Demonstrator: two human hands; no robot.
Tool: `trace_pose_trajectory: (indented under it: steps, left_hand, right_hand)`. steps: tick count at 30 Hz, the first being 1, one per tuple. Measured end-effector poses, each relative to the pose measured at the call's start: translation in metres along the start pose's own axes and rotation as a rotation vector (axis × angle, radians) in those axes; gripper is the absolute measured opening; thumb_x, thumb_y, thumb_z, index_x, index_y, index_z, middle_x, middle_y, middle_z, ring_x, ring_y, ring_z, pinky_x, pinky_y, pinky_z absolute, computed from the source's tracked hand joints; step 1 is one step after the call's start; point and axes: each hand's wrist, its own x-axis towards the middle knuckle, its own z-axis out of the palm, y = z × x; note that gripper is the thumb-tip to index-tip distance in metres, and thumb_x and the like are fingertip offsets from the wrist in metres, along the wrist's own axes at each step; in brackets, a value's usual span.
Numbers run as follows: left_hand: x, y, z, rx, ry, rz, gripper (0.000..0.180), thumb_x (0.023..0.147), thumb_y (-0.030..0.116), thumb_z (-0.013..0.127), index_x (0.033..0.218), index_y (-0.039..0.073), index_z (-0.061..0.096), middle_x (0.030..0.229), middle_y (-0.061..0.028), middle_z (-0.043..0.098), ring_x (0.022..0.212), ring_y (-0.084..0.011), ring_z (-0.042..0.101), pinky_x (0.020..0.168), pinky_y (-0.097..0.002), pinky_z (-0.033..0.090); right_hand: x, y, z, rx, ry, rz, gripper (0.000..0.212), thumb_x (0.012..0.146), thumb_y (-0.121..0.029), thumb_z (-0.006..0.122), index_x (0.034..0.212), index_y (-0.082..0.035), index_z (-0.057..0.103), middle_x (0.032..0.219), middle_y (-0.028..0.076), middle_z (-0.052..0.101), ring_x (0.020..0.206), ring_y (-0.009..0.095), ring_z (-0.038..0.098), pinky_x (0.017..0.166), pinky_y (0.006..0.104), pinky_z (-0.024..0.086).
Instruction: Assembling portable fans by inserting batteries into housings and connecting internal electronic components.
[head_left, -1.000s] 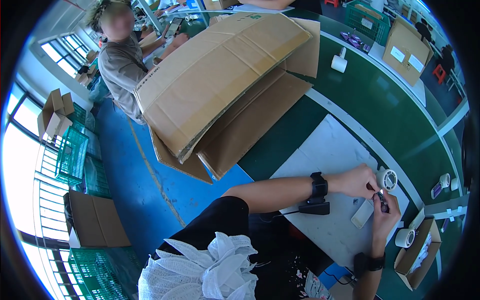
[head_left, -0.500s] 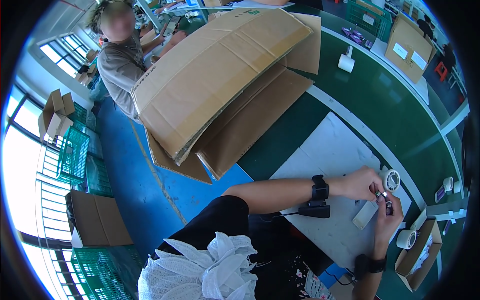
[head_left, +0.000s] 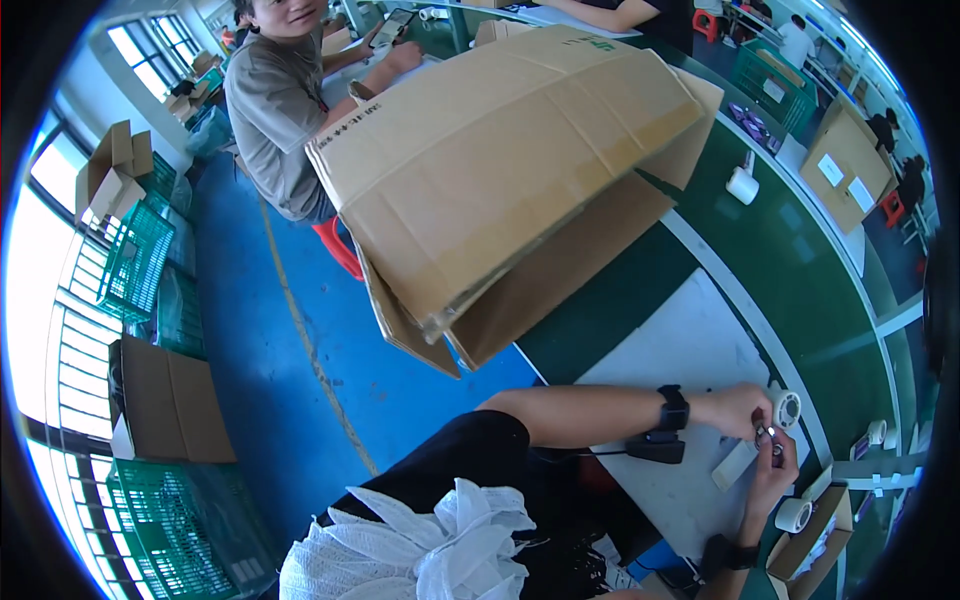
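My left hand [head_left: 735, 410] and my right hand [head_left: 774, 478] meet over the right part of a white work sheet [head_left: 665, 350]. Their fingertips are pinched together around a small shiny metal piece [head_left: 769, 434]. Fingers cover most of it, so its exact kind cannot be made out. A white rectangular block [head_left: 735, 466] lies on the sheet between my forearms. Right beside my left hand stands a roll of tape [head_left: 787, 409]. Each wrist wears a black strap, and a black cabled box [head_left: 656, 447] sits by my left wrist.
A large open cardboard box [head_left: 500, 180] lies on the green table [head_left: 790, 260] ahead. Another tape roll [head_left: 794, 515] and a small open carton [head_left: 838, 518] are at the right. A seated person [head_left: 275, 120] is beyond the box. Green crates [head_left: 140, 262] line the left wall.
The view has shifted, so the box and table appear farther right and my hands slightly lower. Both hands stay together on the small metal piece.
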Motion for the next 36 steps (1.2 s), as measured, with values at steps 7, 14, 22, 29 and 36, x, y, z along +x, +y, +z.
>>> trace_pose_trajectory:
  steps: [7, 14, 22, 29, 36]
  left_hand:
    - [0.0, -0.002, 0.012, 0.112, 0.104, 0.023, 0.019, 0.059, 0.005, 0.078, 0.067, 0.004, 0.061, 0.069, -0.0116, 0.064, 0.062, -0.0262, 0.062, 0.055, -0.0363, 0.047]
    - [-0.003, -0.005, 0.024, 0.166, 0.153, 0.024, 0.026, 0.058, 0.008, 0.08, 0.073, 0.006, 0.058, 0.076, -0.0117, 0.062, 0.073, -0.0306, 0.061, 0.061, -0.0411, 0.047]
    - [-0.002, -0.009, 0.025, 0.168, 0.178, 0.041, 0.026, 0.061, 0.007, 0.078, 0.078, 0.005, 0.058, 0.08, -0.0135, 0.062, 0.077, -0.033, 0.061, 0.064, -0.0426, 0.047]
    - [-0.003, -0.002, 0.018, 0.152, 0.188, 0.03, 0.024, 0.063, 0.004, 0.074, 0.08, 0.004, 0.057, 0.081, -0.0152, 0.062, 0.078, -0.0349, 0.06, 0.064, -0.0435, 0.046]
    - [-0.008, 0.008, 0.012, 0.174, 0.183, 0.078, 0.022, 0.066, 0.002, 0.07, 0.082, 0.003, 0.056, 0.078, -0.016, 0.062, 0.075, -0.0359, 0.06, 0.062, -0.0442, 0.045]
  right_hand:
    - [-0.001, -0.003, -0.004, -0.006, -0.057, 0.065, 0.015, 0.087, -0.002, 0.061, 0.101, 0.003, 0.064, 0.081, 0.004, 0.06, 0.066, 0.007, 0.049, 0.055, 0.0226, 0.038]
    - [-0.007, -0.022, -0.003, 0.023, -0.03, 0.195, 0.015, 0.086, 0.0, 0.061, 0.1, 0.003, 0.064, 0.083, 0.004, 0.06, 0.065, 0.007, 0.05, 0.055, 0.0225, 0.039]
    - [-0.008, -0.024, 0.001, -0.011, 0.009, 0.18, 0.014, 0.085, 0.001, 0.061, 0.099, 0.003, 0.064, 0.081, 0.006, 0.06, 0.064, 0.008, 0.051, 0.055, 0.0234, 0.04]
    - [0.001, -0.025, 0.002, -0.014, -0.027, 0.156, 0.015, 0.084, 0.002, 0.061, 0.099, 0.003, 0.064, 0.079, 0.006, 0.06, 0.063, 0.009, 0.052, 0.055, 0.0237, 0.04]
    - [0.003, -0.02, -0.003, -0.076, -0.018, 0.002, 0.017, 0.082, 0.005, 0.061, 0.099, 0.003, 0.063, 0.083, 0.008, 0.06, 0.064, 0.011, 0.052, 0.055, 0.0243, 0.039]
